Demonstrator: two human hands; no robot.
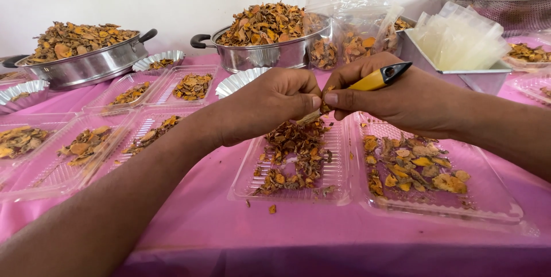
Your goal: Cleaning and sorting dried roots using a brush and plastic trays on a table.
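My left hand (270, 105) and my right hand (396, 96) meet above two clear plastic trays. The right hand grips a small knife with a yellow and black handle (376, 80), its blade angled down toward the left hand's fingertips. Between the fingertips of both hands sits a small dried orange-brown piece (325, 106), pinched by the left hand. Below them, the left clear tray (338, 188) holds a pile of dark dried scraps (293, 156). The right clear tray (488, 196) holds brighter orange-yellow slices (413, 168).
A pink cloth (218, 219) covers the table. Several more clear trays (51, 168) with dried pieces lie at the left. Steel pans (86, 65) heaped with dried slices stand at the back, beside a metal bin (482, 76) of clear bags and small foil cups (235, 82).
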